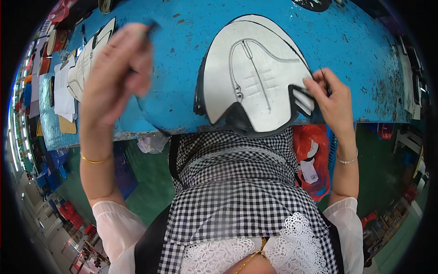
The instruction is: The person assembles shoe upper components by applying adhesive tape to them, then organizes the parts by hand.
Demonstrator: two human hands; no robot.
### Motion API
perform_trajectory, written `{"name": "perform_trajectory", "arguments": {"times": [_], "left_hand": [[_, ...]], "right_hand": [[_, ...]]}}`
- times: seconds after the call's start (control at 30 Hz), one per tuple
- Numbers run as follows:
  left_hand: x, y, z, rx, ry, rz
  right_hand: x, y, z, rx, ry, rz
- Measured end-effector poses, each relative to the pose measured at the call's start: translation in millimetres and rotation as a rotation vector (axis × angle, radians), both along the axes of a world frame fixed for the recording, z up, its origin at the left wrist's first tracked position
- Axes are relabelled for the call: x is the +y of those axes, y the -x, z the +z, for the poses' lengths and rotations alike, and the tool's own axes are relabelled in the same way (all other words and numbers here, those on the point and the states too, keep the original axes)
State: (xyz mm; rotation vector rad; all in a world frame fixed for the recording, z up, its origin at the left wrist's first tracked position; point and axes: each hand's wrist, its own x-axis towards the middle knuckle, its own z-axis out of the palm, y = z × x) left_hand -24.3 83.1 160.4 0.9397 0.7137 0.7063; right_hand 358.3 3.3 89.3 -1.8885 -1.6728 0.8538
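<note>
A stack of white shoe uppers point(260, 68) with grey zigzag stitching and black edging lies on the blue worktable, its notched end toward me. My right hand point(336, 98) is closed at the stack's right side, its thumb and fingertips at the black edging by the small white tab. A thin dark thing shows between those fingers, its kind unclear. My left hand point(121, 68) is raised over the left part of the table, apart from the stack and blurred by motion. Its fingers look curled, with a small dark thing at the tips that I cannot make out.
More white uppers point(84, 68) lie at the left, beside white papers point(64, 89). The worn blue table point(365, 68) ends just before my checked apron point(237, 192). A red plastic bag point(315, 155) with pieces inside hangs below the edge at the right. Rolls of tape point(57, 42) stand far left.
</note>
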Motion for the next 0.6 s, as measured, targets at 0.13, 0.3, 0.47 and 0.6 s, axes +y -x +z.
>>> {"name": "perform_trajectory", "arguments": {"times": [0.13, 0.3, 0.47, 0.6], "left_hand": [[27, 39, 40, -0.065, -0.096, 0.180], [39, 9, 28, 0.736, -0.984, 0.194], [45, -82, 20, 0.610, -0.914, -0.690], [42, -105, -8, 0.621, -0.587, -0.865]], "right_hand": [[-20, 10, 4, 0.025, 0.134, 0.117], [-15, -12, -15, 0.350, -0.139, -0.015], [-22, -4, 8, 0.436, -0.027, -0.043], [-32, 22, 7, 0.474, -0.042, 0.057]]}}
